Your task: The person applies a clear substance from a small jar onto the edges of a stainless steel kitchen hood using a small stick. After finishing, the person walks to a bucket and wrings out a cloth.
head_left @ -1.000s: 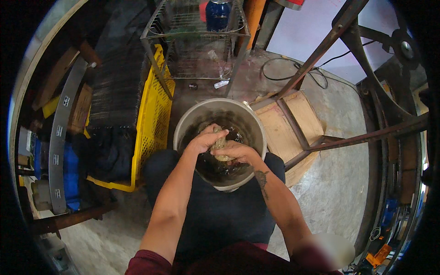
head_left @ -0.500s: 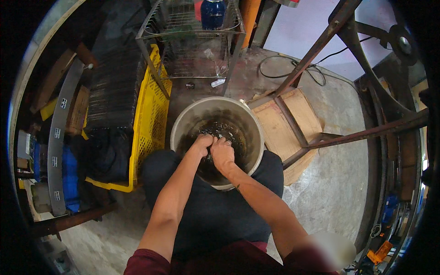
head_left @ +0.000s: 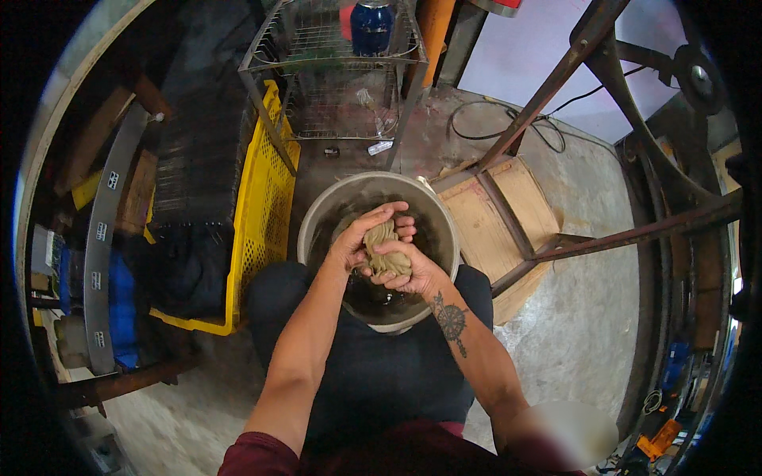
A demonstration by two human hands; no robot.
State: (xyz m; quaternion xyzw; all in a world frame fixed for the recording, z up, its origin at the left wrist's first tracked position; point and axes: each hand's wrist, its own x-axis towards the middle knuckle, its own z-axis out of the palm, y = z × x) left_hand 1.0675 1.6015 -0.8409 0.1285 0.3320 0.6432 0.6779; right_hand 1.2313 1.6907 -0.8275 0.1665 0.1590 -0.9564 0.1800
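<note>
A crumpled tan cloth is bunched between my two hands, over the mouth of a grey bucket. My left hand cups it from the left, with the fingers curled over its far side. From the right and near side, my right hand wraps it, its thumb lying across the folds. The bucket stands between my knees, with dark liquid in its bottom, partly hidden by my hands.
A yellow plastic crate with dark contents stands left of the bucket. Beyond it is a wire rack holding a blue container. Flattened cardboard lies under a rusty metal frame on the right. A black cable lies coiled on the floor.
My hands have risen from deep inside the bucket to its mouth, bringing the cloth into sight. My right forearm has rolled over, showing its inner side.
</note>
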